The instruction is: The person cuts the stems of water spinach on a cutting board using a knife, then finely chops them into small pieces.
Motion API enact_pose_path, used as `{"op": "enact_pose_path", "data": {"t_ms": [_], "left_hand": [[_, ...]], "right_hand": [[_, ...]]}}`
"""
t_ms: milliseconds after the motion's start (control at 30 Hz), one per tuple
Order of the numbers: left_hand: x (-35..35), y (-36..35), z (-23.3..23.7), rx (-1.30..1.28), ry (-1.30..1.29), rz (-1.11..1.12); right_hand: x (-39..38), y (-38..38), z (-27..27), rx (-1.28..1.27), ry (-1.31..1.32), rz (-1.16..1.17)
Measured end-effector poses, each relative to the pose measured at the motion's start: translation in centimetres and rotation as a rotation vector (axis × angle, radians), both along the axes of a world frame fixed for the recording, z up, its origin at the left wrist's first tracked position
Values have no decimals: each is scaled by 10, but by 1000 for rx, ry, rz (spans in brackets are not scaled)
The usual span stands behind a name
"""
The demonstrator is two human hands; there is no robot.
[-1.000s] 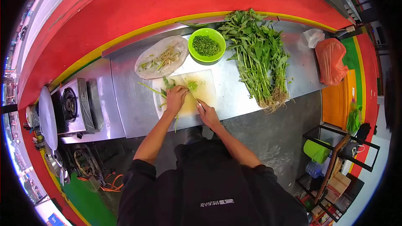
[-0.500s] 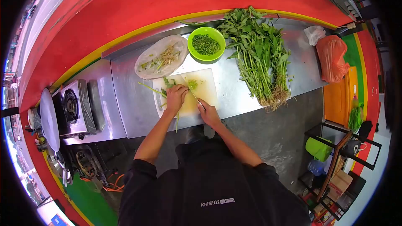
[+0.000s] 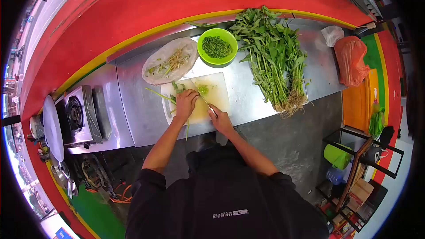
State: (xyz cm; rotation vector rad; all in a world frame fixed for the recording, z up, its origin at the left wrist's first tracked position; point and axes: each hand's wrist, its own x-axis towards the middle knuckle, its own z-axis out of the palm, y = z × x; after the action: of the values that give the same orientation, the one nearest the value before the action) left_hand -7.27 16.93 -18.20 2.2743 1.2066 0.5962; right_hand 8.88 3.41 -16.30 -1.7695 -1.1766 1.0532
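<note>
On the board (image 3: 221,106), the left hand (image 3: 187,102) holds the stems (image 3: 155,93) with bunched fingers, and because the knife (image 3: 205,99), clamped in the right hand's (image 3: 220,119) fingers, lies just beside them, a slip could cut a fingertip.

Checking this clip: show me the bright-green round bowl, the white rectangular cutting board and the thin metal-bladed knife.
Bright-green round bowl (image 3: 218,62), head view: near inside wall.
White rectangular cutting board (image 3: 221,102), head view: bare right-hand surface.
Thin metal-bladed knife (image 3: 204,99), head view: middle of blade.
</note>
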Motion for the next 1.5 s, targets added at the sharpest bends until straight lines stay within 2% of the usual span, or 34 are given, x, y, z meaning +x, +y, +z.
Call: {"op": "enact_pose_path", "data": {"t_ms": [100,300,367,500,567,800,900,967,1300,1500], "left_hand": [[1,0,6,21,10,-13],[1,0,1,-3,7,11],[0,1,1,22,7,8],[1,-1,5,33,1,11],[1,-2,7,26,34,12],[0,0,0,42,-10,17],[-1,-2,-1,44,-13,12],[-1,-2,2,69,-1,6],[-1,-3,2,59,-1,20],[1,-5,9,79,-25,-3]], "right_hand": [[-2,5,-1,-51,-65,31],[0,-5,7,109,-35,-12],[1,-5,10,-70,6,10],[0,4,8,-122,-27,39],[-3,7,2,-25,-14,12],[-3,-6,5,81,-1,-19],[-2,-4,3,22,-49,-3],[-2,3,11,-121,14,16],[-5,-7,4,47,-21,-30],[-3,2,8,-119,-26,4]]}}
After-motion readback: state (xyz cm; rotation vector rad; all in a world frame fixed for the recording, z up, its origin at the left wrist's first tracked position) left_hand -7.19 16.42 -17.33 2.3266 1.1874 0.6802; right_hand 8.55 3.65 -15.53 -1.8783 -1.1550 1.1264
